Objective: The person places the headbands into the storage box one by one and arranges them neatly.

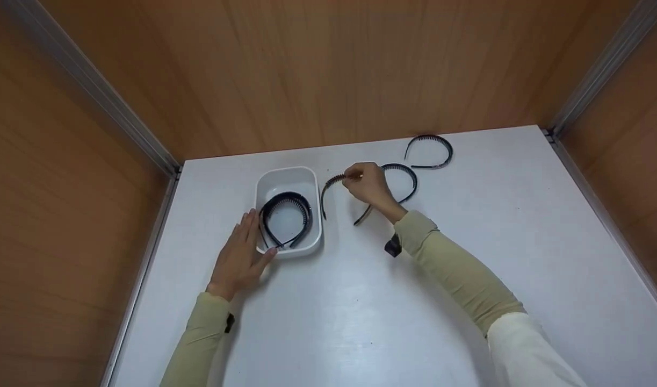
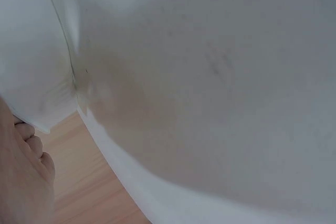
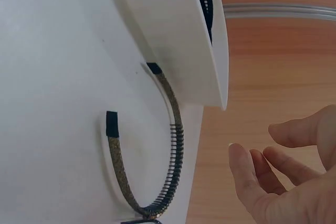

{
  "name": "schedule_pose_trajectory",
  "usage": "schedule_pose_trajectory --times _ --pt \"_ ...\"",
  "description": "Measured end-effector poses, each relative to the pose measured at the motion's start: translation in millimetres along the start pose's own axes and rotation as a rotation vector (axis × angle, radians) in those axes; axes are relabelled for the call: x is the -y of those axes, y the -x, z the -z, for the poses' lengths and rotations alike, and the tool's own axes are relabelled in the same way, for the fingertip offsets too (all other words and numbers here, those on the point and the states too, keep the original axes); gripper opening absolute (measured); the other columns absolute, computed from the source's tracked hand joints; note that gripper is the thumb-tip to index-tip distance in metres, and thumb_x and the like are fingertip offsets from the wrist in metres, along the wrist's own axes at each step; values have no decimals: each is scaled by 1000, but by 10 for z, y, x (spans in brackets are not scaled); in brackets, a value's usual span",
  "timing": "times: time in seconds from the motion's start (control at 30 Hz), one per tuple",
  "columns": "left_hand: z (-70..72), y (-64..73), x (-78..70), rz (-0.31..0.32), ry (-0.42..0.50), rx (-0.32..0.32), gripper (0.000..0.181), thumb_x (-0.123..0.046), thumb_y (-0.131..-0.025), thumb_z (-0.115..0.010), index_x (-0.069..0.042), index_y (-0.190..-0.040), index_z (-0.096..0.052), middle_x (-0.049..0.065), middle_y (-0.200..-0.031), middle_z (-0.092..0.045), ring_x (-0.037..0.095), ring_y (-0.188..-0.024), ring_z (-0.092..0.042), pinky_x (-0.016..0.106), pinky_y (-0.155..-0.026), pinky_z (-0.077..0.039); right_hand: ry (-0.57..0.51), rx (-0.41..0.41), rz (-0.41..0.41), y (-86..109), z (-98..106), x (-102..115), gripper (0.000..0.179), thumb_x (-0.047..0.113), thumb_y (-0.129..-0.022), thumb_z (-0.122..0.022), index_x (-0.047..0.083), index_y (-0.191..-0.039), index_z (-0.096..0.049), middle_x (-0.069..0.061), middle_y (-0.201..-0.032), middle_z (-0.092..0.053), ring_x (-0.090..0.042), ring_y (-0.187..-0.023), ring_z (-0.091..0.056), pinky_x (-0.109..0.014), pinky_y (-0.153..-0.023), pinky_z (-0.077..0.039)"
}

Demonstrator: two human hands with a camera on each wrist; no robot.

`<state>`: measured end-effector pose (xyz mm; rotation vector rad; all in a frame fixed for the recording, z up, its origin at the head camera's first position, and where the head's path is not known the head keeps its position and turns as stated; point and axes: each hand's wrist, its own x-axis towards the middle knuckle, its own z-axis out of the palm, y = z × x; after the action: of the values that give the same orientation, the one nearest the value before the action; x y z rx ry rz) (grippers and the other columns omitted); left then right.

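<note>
A white rectangular box (image 1: 318,215) holds several dark headbands (image 1: 272,201) with inner teeth. Along its left wall lie the straight fingers of my left hand (image 1: 239,263), the thumb at the near rim. My right hand (image 1: 368,185) is over a glittery gold-brown headband (image 3: 119,166) on the table, just right of the box. In the right wrist view, a gap shows between its thumb and bent fingers, with nothing held. That headband has black end tips and dark teeth. Partly hidden behind the right hand in the head view is another dark headband (image 1: 416,185).
One more dark headband (image 1: 450,153) lies at the back of the white table (image 1: 468,226). Wooden panels (image 1: 328,75) with metal corner rails rise around the back and sides. A small black object (image 1: 392,245) is at the right wrist.
</note>
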<state>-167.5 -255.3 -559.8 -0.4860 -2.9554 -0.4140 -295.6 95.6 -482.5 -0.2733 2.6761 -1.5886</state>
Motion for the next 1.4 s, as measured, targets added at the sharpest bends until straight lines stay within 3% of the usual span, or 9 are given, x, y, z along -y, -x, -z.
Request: schedule_pose_trajectory --times 0.3,0.53,0.83,1.4 --pt "1 3 8 11 5 8 96 -59 -107 -52 -4 -172 -8 11 -181 -9 27 -168 -7 43 -138 -12 23 -33 -25 -18 232 -122 21 10 -97 -74 0 -115 -78 -16 -113 -76 -30 -107 -74 -41 -89 -63" --pt "-18 2 26 -9 13 -32 95 -57 -106 -56 -1 -170 -14 15 -180 -13 30 -167 -12 45 -137 -15 59 -51 -67 -45 398 -220 23 13 -98 -73 1 -116 -79 -17 -114 -76 -31 -110 -71 -43 -92 -60" --pt "-20 12 31 -12 26 -35 95 -57 -106 -55 -1 -171 -14 14 -180 -13 29 -167 -12 45 -137 -14 74 -74 -77 -92 604 -386 25 11 -98 -71 -3 -118 -77 -20 -117 -76 -34 -113 -72 -40 -88 -61" --pt "-47 6 4 -13 8 -26 96 -58 -106 -55 -1 -171 -14 16 -179 -14 32 -167 -13 45 -137 -15 195 -112 -36 -158 861 -958 27 5 -99 -66 -8 -120 -75 -24 -116 -75 -34 -109 -70 -48 -92 -60"
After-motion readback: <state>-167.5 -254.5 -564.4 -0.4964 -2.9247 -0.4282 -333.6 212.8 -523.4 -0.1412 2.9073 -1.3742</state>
